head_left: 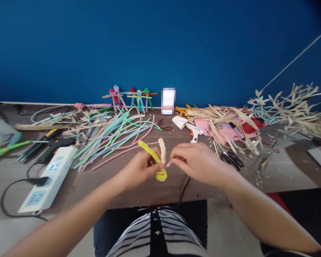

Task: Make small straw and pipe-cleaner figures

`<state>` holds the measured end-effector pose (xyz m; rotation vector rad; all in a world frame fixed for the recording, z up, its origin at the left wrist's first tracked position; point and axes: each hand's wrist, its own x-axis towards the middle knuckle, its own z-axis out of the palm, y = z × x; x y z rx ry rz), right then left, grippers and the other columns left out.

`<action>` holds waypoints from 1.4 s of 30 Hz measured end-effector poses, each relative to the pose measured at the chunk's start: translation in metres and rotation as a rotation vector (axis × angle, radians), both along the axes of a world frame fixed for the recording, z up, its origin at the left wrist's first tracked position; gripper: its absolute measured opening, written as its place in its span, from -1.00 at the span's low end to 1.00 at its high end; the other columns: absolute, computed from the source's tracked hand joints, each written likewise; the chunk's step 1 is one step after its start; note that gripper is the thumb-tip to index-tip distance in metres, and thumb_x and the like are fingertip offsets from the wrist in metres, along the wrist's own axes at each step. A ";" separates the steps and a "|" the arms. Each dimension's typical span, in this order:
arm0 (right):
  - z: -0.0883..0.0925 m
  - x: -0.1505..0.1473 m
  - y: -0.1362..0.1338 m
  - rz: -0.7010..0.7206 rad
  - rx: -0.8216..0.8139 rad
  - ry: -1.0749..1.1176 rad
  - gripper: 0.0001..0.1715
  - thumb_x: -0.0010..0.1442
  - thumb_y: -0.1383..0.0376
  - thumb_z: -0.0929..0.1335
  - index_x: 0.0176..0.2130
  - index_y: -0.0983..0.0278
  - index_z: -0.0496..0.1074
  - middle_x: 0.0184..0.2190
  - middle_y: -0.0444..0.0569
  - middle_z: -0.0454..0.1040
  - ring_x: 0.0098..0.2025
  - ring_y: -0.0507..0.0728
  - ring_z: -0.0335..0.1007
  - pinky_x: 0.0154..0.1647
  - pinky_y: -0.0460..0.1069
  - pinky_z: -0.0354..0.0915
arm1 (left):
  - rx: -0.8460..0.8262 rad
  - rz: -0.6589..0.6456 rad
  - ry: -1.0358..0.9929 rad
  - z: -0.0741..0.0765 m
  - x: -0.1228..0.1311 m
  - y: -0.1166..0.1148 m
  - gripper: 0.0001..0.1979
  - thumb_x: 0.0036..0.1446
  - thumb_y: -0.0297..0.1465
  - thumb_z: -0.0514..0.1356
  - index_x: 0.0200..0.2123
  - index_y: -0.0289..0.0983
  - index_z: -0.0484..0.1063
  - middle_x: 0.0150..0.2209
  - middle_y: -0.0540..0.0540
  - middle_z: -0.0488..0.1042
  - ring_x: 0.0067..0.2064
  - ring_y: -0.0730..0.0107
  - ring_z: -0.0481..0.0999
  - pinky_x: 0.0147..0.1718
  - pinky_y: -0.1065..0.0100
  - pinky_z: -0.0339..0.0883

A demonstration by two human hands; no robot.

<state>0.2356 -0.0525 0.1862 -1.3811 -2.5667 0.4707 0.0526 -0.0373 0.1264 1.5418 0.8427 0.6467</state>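
Note:
My left hand (143,166) is closed on a small pipe-cleaner figure over the front of the table. The figure has a coiled yellow end (161,175) pointing down towards me, a yellow limb (149,151) and a cream limb (162,151) sticking up. My right hand (196,164) pinches the tip of a thin pink pipe cleaner (168,164) that meets the figure beside the cream limb. How the pink piece is joined there is hidden by my fingers. Just beyond lie loose pastel pipe cleaners (120,137).
Several finished pipe-cleaner figures (139,100) lean on the blue wall beside a phone (168,101). A white glue gun (195,132) and scissors (231,160) lie right, near dry leaf strips (216,116). Left are a power strip (49,180) and black glue gun (56,146).

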 end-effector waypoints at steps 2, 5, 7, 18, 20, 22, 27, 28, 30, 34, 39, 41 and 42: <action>-0.003 0.005 0.012 0.038 -0.136 0.131 -0.84 0.09 0.31 0.24 -0.42 0.29 0.39 -0.47 -0.12 0.38 -0.42 -0.01 0.24 -0.41 -0.10 0.06 | -0.070 -0.049 -0.038 0.006 -0.001 -0.002 -0.86 -0.05 -0.35 0.15 -0.41 -0.31 0.34 -0.46 -0.03 0.37 -0.40 0.43 0.36 -0.42 0.40 0.25; -0.019 0.009 0.027 0.095 -0.460 0.347 -0.85 0.04 0.28 0.28 -0.47 0.33 0.36 -0.57 -0.17 0.32 -0.51 -0.06 0.19 -0.49 -0.14 0.09 | -0.182 -0.078 -0.117 0.009 -0.003 -0.004 -0.86 -0.09 -0.36 0.18 -0.42 -0.31 0.36 -0.44 -0.05 0.40 -0.39 0.41 0.38 -0.39 0.38 0.27; -0.034 0.007 0.030 0.070 -0.631 0.477 -0.79 0.05 0.24 0.26 -0.50 0.34 0.32 -0.63 -0.21 0.25 -0.59 -0.09 0.14 -0.55 -0.16 0.08 | -0.221 -0.021 -0.194 0.005 -0.003 -0.004 -0.86 -0.11 -0.37 0.20 -0.44 -0.32 0.36 -0.46 -0.04 0.40 -0.43 0.44 0.37 -0.42 0.40 0.26; -0.053 -0.012 0.000 -0.068 -0.214 0.257 -0.68 0.17 0.27 0.14 -0.51 0.33 0.30 -0.63 -0.17 0.27 -0.57 -0.06 0.11 -0.55 -0.14 -0.04 | -0.118 0.270 -0.188 -0.012 -0.001 0.002 -0.80 -0.02 -0.32 0.13 -0.38 -0.35 0.32 -0.46 -0.06 0.39 -0.49 0.50 0.31 -0.55 0.48 0.14; -0.046 -0.013 -0.004 -0.030 -0.134 0.130 -0.72 0.18 0.29 0.14 -0.45 0.31 0.33 -0.57 -0.14 0.34 -0.54 -0.04 0.16 -0.51 -0.12 -0.04 | -0.067 0.243 -0.125 -0.014 -0.002 0.005 -0.82 0.00 -0.32 0.10 -0.38 -0.35 0.31 -0.45 -0.06 0.38 -0.46 0.48 0.33 -0.51 0.45 0.18; -0.038 -0.013 -0.008 -0.004 -0.068 0.025 -0.74 0.18 0.30 0.14 -0.42 0.30 0.33 -0.54 -0.12 0.37 -0.52 -0.02 0.20 -0.48 -0.11 -0.04 | 0.008 0.228 -0.060 -0.017 -0.002 0.006 -0.84 0.00 -0.34 0.09 -0.41 -0.34 0.30 -0.45 -0.05 0.36 -0.43 0.45 0.34 -0.45 0.42 0.21; -0.019 -0.009 -0.005 -0.049 -0.004 0.018 -0.78 0.17 0.31 0.16 -0.38 0.28 0.34 -0.48 -0.11 0.39 -0.46 -0.01 0.24 -0.43 -0.10 -0.01 | 0.067 0.089 0.044 -0.020 -0.003 0.004 -0.87 -0.02 -0.36 0.10 -0.44 -0.32 0.29 -0.50 0.00 0.30 -0.44 0.46 0.32 -0.44 0.42 0.23; -0.019 -0.006 -0.001 -0.077 -0.009 0.068 -0.80 0.15 0.31 0.18 -0.38 0.28 0.35 -0.50 -0.12 0.38 -0.47 -0.01 0.22 -0.43 -0.11 -0.01 | 0.035 0.050 0.030 -0.018 -0.004 0.002 -0.87 -0.02 -0.35 0.11 -0.43 -0.32 0.29 -0.49 -0.01 0.30 -0.43 0.45 0.33 -0.44 0.42 0.23; -0.024 -0.001 0.009 -0.126 -0.055 0.197 -0.84 0.11 0.32 0.21 -0.39 0.29 0.36 -0.54 -0.15 0.35 -0.51 -0.03 0.18 -0.46 -0.12 0.00 | -0.056 -0.004 -0.022 -0.013 -0.005 -0.001 -0.85 -0.04 -0.35 0.14 -0.41 -0.32 0.30 -0.47 -0.02 0.33 -0.41 0.44 0.35 -0.42 0.41 0.24; -0.054 0.002 0.027 -0.128 -0.299 0.447 -0.85 0.06 0.29 0.24 -0.44 0.33 0.33 -0.61 -0.19 0.27 -0.57 -0.06 0.10 -0.55 -0.15 0.01 | -0.239 0.048 -0.170 -0.008 -0.005 -0.006 -0.83 -0.10 -0.35 0.20 -0.44 -0.32 0.32 -0.49 -0.03 0.37 -0.45 0.45 0.36 -0.46 0.42 0.24; -0.076 -0.009 0.012 -0.125 -0.302 0.467 -0.73 0.15 0.27 0.16 -0.49 0.33 0.29 -0.62 -0.19 0.24 -0.55 -0.05 0.11 -0.54 -0.15 0.01 | -0.263 0.268 -0.276 -0.016 -0.003 -0.002 -0.82 -0.07 -0.34 0.19 -0.43 -0.35 0.31 -0.56 0.00 0.34 -0.55 0.54 0.31 -0.58 0.48 0.13; -0.072 -0.012 0.000 -0.125 -0.218 0.360 -0.72 0.17 0.31 0.12 -0.47 0.32 0.30 -0.61 -0.17 0.26 -0.54 -0.03 0.14 -0.51 -0.14 0.01 | -0.228 0.294 -0.242 -0.019 -0.003 0.001 -0.81 -0.04 -0.33 0.16 -0.39 -0.34 0.31 -0.55 0.00 0.35 -0.54 0.53 0.32 -0.58 0.48 0.12; -0.067 -0.013 -0.005 -0.114 -0.184 0.303 -0.73 0.18 0.32 0.12 -0.44 0.31 0.31 -0.59 -0.16 0.29 -0.53 -0.03 0.16 -0.50 -0.13 0.01 | -0.204 0.300 -0.218 -0.020 -0.004 0.003 -0.81 -0.03 -0.32 0.15 -0.38 -0.34 0.31 -0.53 0.00 0.35 -0.52 0.52 0.33 -0.56 0.48 0.14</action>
